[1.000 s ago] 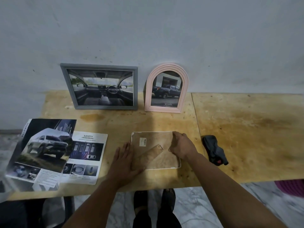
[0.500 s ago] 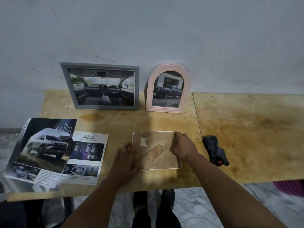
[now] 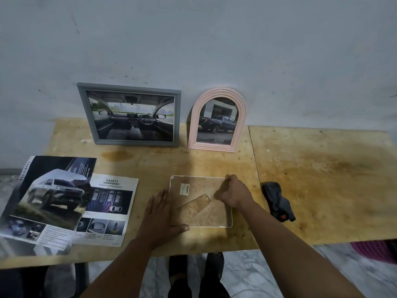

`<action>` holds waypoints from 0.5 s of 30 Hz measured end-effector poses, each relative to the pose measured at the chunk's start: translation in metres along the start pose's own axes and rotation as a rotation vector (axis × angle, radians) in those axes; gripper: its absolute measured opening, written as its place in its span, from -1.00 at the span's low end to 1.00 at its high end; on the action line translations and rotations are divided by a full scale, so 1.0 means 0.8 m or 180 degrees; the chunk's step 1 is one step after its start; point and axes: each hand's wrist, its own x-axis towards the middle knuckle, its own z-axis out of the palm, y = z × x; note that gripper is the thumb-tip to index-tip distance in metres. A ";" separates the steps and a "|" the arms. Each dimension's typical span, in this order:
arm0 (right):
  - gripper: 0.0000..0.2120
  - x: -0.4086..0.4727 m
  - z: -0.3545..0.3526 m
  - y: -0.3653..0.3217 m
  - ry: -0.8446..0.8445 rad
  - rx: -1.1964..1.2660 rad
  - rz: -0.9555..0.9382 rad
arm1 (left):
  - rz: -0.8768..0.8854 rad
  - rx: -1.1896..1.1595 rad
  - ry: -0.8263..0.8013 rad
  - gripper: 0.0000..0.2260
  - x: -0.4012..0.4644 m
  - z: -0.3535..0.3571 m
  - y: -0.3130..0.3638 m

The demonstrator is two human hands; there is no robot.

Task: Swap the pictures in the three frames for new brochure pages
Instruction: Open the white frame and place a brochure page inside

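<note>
Against the desk's back edge, the grey frame (image 3: 129,114) and pink arched frame (image 3: 217,119) already show car pages; near the front edge, the left hand (image 3: 160,214) lies flat beside the clear frame (image 3: 200,201), its top right corner gripped by the right hand (image 3: 233,193), no page visible inside.

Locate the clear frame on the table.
The clear frame lies flat at the table's front centre, between the left hand and right hand, in front of the pink arched frame.

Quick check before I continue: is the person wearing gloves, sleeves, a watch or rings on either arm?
No. The left hand and right hand are bare, without gloves. Both forearms are uncovered up to the frame's bottom edge, so no sleeve shows. No watch, bracelet or ring is visible.
</note>
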 end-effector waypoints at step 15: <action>-0.22 0.015 -0.019 -0.003 -0.0332 0.1024 0.0215 | -0.0179 -0.0133 0.0207 0.20 0.001 -0.002 0.010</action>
